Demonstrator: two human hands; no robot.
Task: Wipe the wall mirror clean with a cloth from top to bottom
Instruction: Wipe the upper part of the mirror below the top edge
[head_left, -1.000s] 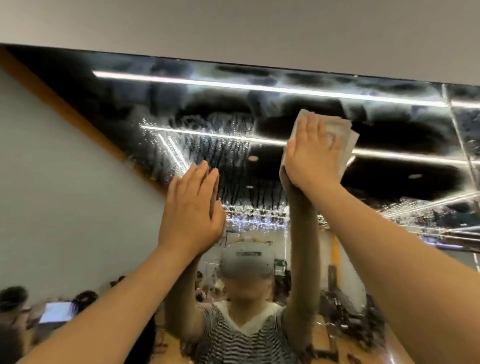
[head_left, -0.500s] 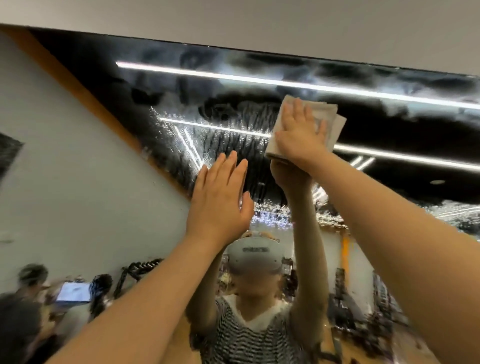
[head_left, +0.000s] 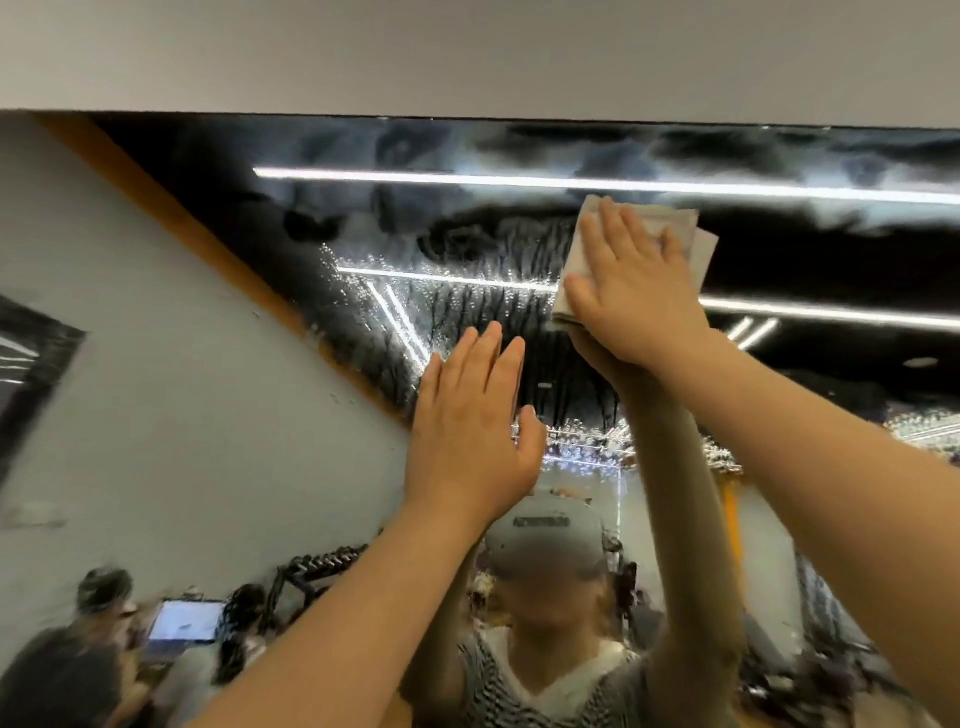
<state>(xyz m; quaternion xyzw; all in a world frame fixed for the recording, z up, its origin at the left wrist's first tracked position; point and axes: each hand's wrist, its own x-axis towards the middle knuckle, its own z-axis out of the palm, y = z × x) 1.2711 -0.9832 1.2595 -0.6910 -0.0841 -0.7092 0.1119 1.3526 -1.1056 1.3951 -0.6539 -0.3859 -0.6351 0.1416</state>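
A folded off-white cloth (head_left: 691, 244) is pressed flat against the large wet wall mirror (head_left: 467, 312), upper right of centre, just below its top edge. It is held there by the right hand (head_left: 634, 291), fingers straight and spread. The left hand (head_left: 470, 441) is laid flat on the glass at frame centre, fingers straight, nothing held. Droplet streaks are seen between them.

Grey wall (head_left: 467, 52) above; reflected laptop (head_left: 187, 621), people (head_left: 98, 590).
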